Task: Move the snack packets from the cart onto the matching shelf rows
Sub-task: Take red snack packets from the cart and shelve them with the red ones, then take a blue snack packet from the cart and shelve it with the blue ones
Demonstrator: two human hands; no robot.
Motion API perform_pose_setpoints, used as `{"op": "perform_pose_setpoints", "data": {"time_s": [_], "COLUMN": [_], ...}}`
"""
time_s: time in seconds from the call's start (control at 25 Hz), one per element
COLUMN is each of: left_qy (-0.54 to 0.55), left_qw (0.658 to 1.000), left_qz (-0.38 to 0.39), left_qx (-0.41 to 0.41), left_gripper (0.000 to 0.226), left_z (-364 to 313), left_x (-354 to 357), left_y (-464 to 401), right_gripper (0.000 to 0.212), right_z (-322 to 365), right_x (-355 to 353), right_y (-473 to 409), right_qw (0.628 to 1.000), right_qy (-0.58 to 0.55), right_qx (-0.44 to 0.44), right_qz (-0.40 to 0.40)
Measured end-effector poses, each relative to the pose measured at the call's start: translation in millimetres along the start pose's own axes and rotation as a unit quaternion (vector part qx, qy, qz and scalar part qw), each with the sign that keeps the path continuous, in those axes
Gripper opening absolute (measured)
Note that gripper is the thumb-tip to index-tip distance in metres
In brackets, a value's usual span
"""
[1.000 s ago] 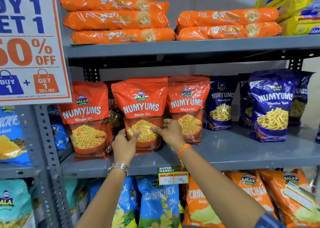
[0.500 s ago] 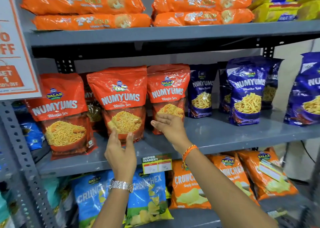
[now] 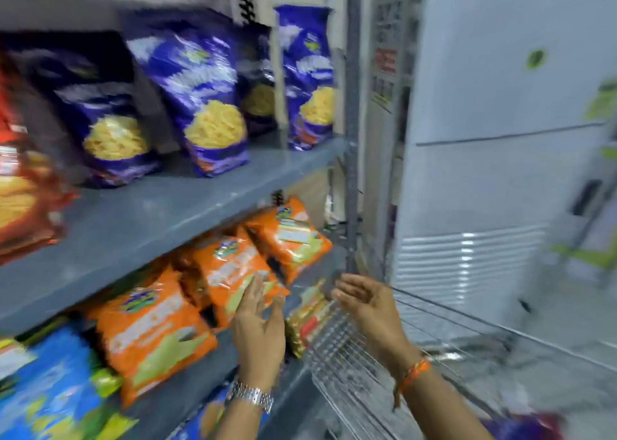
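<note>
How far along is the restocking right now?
Done: purple packets and an orange-red packet stand on the middle shelf. In hand: nothing; left hand and right hand are open and empty above the wire cart. Left: cart contents are blurred.

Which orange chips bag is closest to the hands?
The middle orange bag on the lower shelf. The left hand has its fingertips right in front of its bottom corner, while the other two orange bags sit off to either side.
</note>
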State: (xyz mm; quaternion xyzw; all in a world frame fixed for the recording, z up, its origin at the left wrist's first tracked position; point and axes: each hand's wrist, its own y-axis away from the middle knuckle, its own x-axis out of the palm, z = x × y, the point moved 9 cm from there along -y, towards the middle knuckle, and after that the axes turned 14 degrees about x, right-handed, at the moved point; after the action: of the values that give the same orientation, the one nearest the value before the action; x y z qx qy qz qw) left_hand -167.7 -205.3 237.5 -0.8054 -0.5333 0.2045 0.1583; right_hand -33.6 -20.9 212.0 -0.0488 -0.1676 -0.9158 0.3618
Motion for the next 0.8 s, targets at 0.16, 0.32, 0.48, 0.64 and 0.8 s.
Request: {"op": "perform_pose_setpoints", "data": {"time_s": [0.16,0.32,0.48,0.64,0.8], "left_qy": [-0.057,-0.133,-0.183,-0.195,-0.182], "left_qw": [0.978,0.897,0.77,0.668,0.607], "left_qz": [0.193,0.416,0.61,0.716,0.772], "left_qx": [-0.054,-0.071,-0.046,-0.054,-0.049], "left_gripper": [0.05,0.055,0.074,0.092,0.112], "left_z": [73,136,188,228,253], "left_x": [145,269,357,396,413], "left_y": [41,105,174,238,296], "right_gripper": [0.016,0.011,0.013,0.039,0.059], "right_z": [-114,-233,-308,-338,-353], "right_x": [-126,-207,-250,-271,-279], "right_y": [10,36,65,68,104], "right_qw": [0.98,0.896,0.76,0.637,0.537], "right_qy": [-0.037,-0.19,-0.328,-0.443,-0.387], "right_qx": [0.136,0.317,0.403,0.358,0.389], "right_qz": [-0.14,-0.247,-0.392,-0.519,-0.641]}}
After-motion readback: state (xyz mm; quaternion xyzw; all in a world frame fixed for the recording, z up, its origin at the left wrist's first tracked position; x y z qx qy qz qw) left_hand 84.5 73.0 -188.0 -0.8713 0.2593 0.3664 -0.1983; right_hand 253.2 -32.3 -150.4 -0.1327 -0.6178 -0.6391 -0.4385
